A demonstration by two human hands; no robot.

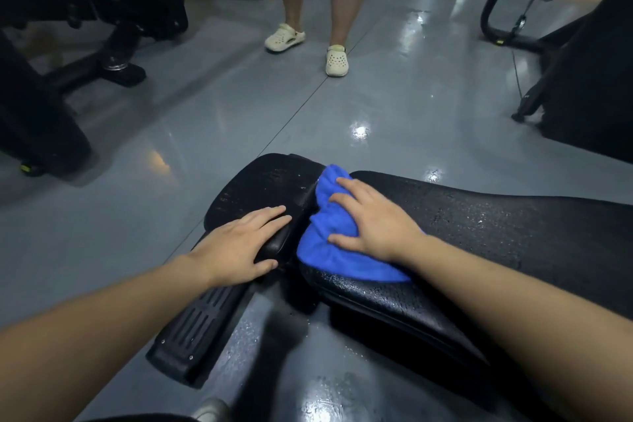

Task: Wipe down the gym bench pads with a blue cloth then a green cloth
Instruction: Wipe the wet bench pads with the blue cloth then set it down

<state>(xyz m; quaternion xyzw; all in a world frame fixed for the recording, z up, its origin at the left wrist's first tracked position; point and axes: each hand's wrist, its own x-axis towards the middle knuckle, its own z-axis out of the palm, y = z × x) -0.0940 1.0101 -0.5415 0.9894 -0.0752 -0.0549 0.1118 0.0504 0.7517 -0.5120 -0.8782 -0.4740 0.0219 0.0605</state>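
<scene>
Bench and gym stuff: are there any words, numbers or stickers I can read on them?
No readable words or numbers anywhere in this view.
Bench pad: no label, only water drops.
Blue cloth under the right hand: no tag showing.
Small pad under the left hand: plain.
Yellow-green mark on the machine foot at left: too small and blurred to read.

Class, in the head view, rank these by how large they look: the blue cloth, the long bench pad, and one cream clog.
1. Long bench pad
2. Blue cloth
3. Cream clog, though it lies farther away.
</scene>
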